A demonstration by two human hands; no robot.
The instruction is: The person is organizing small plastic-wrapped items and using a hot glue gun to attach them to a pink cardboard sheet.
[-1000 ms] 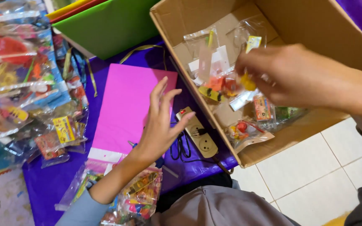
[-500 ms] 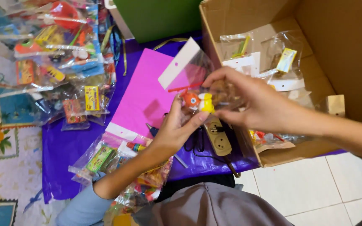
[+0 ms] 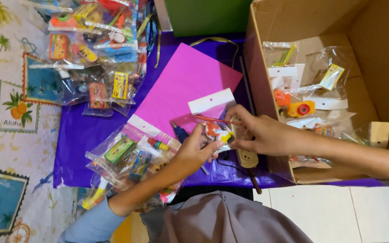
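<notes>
We find both hands on one clear toy packet with a white header card, held above the pink sheet at the centre of the view. The left hand comes up from seven o'clock; its grip is closed on the packet's lower edge, fingers beneath the small orange and yellow toy inside. The right hand enters from four o'clock and pinches the same packet at its right edge, thumb and fingers closed on the plastic.

The pink sheet lies on a purple cloth. Directly below the hands we note a beige device with a dark cord, partly hidden. At three o'clock stands an open cardboard box holding more clear packets, one with an orange toy. At eight o'clock, a loose pile of toy packets rests on the cloth; a second pile lies at eleven o'clock. A green box sits at twelve o'clock.
</notes>
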